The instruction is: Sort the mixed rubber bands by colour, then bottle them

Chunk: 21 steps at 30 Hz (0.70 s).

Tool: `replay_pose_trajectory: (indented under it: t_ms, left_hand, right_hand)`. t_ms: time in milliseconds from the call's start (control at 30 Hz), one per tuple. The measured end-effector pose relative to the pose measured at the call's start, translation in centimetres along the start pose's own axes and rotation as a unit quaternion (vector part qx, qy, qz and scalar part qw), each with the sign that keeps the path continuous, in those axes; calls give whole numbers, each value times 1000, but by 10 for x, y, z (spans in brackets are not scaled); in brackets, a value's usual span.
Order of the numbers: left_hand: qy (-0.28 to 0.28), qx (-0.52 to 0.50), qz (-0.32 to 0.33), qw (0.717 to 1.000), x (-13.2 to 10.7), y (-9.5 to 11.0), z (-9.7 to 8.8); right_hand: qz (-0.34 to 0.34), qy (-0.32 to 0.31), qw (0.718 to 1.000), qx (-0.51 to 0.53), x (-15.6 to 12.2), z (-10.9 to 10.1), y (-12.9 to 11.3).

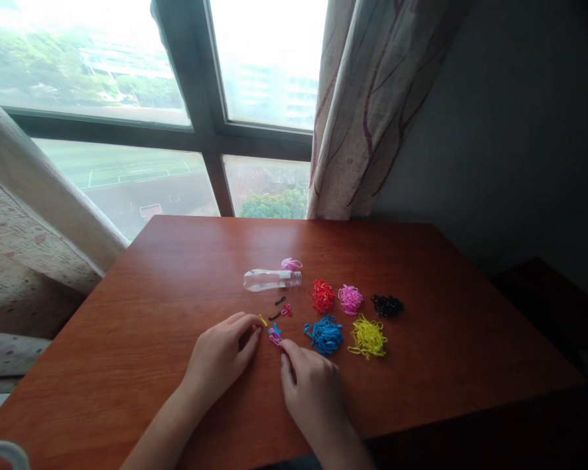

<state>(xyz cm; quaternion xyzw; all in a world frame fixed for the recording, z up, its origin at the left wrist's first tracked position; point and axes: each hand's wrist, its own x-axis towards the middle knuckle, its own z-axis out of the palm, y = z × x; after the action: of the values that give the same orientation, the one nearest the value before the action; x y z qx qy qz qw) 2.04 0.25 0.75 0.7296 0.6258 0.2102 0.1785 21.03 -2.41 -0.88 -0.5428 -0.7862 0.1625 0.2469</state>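
Note:
My left hand (pixel 228 346) rests on the table with its fingers curled and its fingertips at a small yellow plastic safety-pin-shaped clip (pixel 263 320). From the right, my right hand (pixel 311 378) has its index fingertip and thumb close together at the end of a pink clip (pixel 275 337). A blue clip (pixel 274 328) lies against the pink one. Just beyond are black clips (pixel 279 301) and a pink-and-red pair (pixel 286 309). Separate heaps lie to the right: red clips (pixel 322 297), pink clips (pixel 351 299), black clips (pixel 387 305), blue clips (pixel 325 335) and yellow clips (pixel 368 337).
A clear plastic bottle (pixel 267 280) lies on its side behind the loose clips, its neck to the right. Behind it sits a pink looped item (pixel 291 264). The brown wooden table (pixel 127 339) reaches to a window, with curtains (pixel 357 117) at both sides.

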Motion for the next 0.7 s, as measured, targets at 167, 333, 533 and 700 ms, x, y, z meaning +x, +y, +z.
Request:
replay_pose_trajectory:
  t_ms: [167,333,533,700]
  left_hand:
    - [-7,2,-3,1000,0,1,-1]
    - [-15,3,3,1000,0,2,-2]
    - [-26,0,16,1000,-1,2,0]
    - [-36,3,24,999,-1,4,0]
  right_hand:
    - [9,-25,999,-30,9,-1,-3]
    - [19,-26,999,-39,17,-1,-4]
    - [35,-24,998,-42,21,2,-5]
    - [46,-20,998,-39,22,2,-6]
